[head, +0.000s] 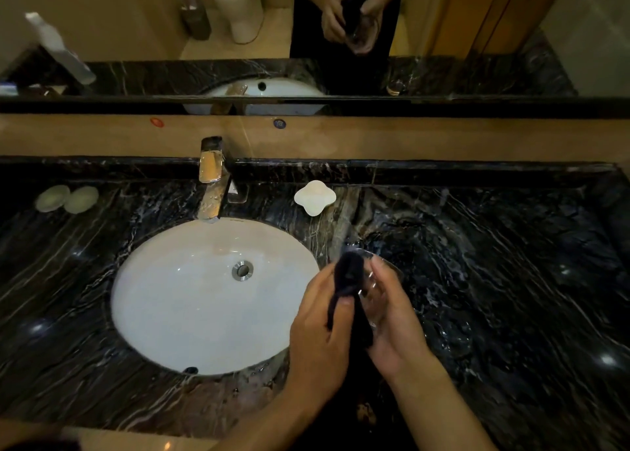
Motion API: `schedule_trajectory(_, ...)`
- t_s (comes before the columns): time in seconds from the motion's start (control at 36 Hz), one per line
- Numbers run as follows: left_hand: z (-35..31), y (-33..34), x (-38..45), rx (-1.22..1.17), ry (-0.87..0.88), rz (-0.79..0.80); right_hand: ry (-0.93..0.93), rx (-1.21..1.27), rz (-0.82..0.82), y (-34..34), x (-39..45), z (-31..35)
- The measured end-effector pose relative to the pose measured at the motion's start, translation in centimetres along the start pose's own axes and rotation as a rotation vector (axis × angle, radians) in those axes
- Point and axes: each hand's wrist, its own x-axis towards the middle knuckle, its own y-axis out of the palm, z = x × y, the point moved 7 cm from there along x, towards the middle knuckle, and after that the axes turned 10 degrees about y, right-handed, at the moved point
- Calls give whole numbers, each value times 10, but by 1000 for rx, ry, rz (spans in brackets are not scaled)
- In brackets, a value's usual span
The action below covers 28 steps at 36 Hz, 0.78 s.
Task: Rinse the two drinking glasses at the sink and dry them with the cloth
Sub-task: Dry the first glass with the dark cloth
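Note:
Just right of the white sink (163, 314), both my hands are raised over the dark marble counter (511, 263). My right hand (397, 328) grips a clear drinking glass (375, 295), tilted with its mouth pointing away from me. My left hand (318, 334) pinches a dark cloth (347, 276), which is bunched over the glass rim and hangs down between my hands. A faint clear round shape (456, 343) on the counter to the right may be the second glass; I cannot tell for sure.
A chrome tap (213, 184) stands behind the basin with no water running. A white soap dish (315, 197) sits behind my hands, and two pale round pads (66, 198) lie at the far left. A mirror (341, 24) spans the back wall.

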Motion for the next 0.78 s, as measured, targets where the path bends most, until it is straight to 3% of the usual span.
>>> schedule_trajectory(0.19,26,2,-5,-360,-666,-72,-134,-225,31,5,-8,8)
schedule_trajectory(0.31,30,5,5,-531,-846,13,-150,-453,-34,2,-7,3)
schedule_trajectory(0.42,28,4,10,-538,-847,91,-157,-561,-49,-3,-4,7)
schedule_trajectory(0.5,24,0,11,-501,-780,39,-198,-606,-113,-6,-3,12)
schedule_trajectory(0.61,15,-5,8,-239,-471,12,-274,-501,-203,-11,-1,17)
schedule_trajectory(0.67,20,-1,-1,-191,-410,9,-300,-359,-181,-9,-2,18)
schedule_trajectory(0.72,26,5,-12,-339,-490,-45,-357,-278,-162,-5,-5,21)
schedule_trajectory(0.78,27,15,-20,-703,-653,-141,-430,-276,-130,3,-10,23)
